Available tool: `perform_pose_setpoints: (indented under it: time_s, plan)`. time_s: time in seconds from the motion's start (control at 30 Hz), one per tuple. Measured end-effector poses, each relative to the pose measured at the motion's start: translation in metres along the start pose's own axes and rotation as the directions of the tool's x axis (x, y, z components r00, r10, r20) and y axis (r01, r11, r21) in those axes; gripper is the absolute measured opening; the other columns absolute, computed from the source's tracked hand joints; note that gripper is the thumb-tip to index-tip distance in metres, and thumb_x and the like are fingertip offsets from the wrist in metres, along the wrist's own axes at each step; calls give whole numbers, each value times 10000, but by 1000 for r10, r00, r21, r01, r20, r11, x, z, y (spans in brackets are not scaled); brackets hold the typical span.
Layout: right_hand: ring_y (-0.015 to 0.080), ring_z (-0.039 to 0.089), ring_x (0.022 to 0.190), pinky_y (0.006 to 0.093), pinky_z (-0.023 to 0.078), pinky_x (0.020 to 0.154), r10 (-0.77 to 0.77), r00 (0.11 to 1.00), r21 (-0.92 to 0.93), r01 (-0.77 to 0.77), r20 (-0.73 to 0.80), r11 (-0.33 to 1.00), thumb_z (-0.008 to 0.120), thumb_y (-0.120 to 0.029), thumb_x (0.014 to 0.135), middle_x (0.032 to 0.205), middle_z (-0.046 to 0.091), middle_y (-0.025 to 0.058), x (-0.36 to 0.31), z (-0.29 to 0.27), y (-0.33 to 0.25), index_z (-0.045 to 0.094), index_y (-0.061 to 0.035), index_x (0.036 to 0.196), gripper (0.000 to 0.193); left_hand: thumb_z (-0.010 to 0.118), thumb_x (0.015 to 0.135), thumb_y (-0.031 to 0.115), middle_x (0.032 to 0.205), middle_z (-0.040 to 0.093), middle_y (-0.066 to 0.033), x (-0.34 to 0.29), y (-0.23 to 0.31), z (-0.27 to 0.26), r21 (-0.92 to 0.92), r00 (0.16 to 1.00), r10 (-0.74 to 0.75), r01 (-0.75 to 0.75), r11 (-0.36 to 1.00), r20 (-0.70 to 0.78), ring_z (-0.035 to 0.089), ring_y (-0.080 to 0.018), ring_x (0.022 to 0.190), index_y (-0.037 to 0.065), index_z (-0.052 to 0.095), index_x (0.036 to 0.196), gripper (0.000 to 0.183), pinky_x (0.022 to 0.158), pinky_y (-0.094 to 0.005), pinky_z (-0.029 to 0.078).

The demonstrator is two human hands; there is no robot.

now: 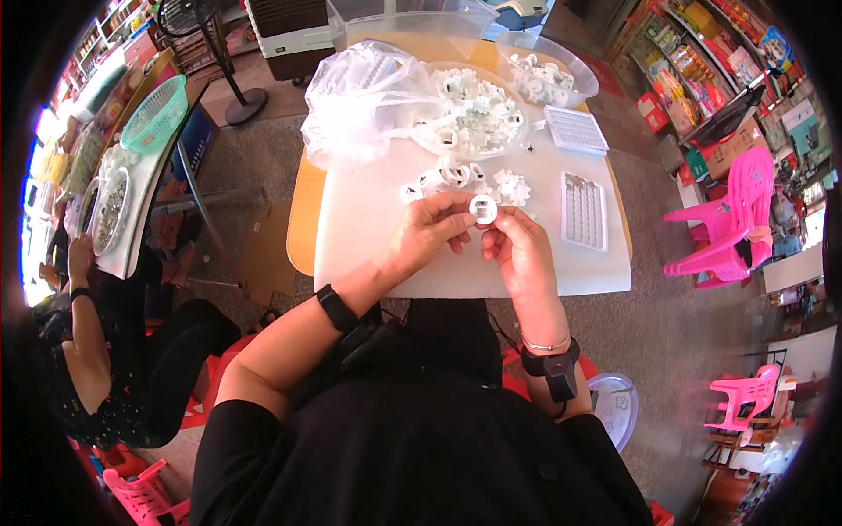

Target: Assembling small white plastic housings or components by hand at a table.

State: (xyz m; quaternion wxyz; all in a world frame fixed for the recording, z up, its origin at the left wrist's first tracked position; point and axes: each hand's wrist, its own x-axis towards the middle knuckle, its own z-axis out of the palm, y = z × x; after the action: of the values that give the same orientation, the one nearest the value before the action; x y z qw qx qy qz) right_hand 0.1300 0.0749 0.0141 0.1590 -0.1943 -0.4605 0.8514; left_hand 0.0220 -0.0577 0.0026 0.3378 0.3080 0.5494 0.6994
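Both hands meet over the white table sheet, holding one small white round plastic part between them. My left hand pinches it from the left, and my right hand grips it from the right and below. Just beyond the hands lies a small heap of similar white round parts. A larger pile of them sits further back beside a crumpled clear plastic bag.
Two white gridded trays lie at the right of the table. A clear tub of parts stands at the back right. Another person sits at a table to the left. Pink plastic chairs stand at right.
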Motion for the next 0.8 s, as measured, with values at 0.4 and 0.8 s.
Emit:
perform_pose_setpoints:
  time_s: [0.4,0.8]
  plan:
    - [110,566,634,244,451,533,32,998,-43,-30,56,999,556,-151,912,809,627,60,8,-9,6,599,-4,918,153,577,903,89,871,625,-31,4,1,0,-71,999,-32,32,997,1,583,-104,731,2,594,1103,219,633,-252,500]
    - [49,527,600,196,434,529,-262,965,-517,231,13,824,615,-151,891,721,597,-1,1,6,-26,653,-23,917,136,565,932,134,839,625,-110,9,7,8,-106,989,-145,142,984,-18,641,-175,698,-47,567,1066,225,596,-283,546]
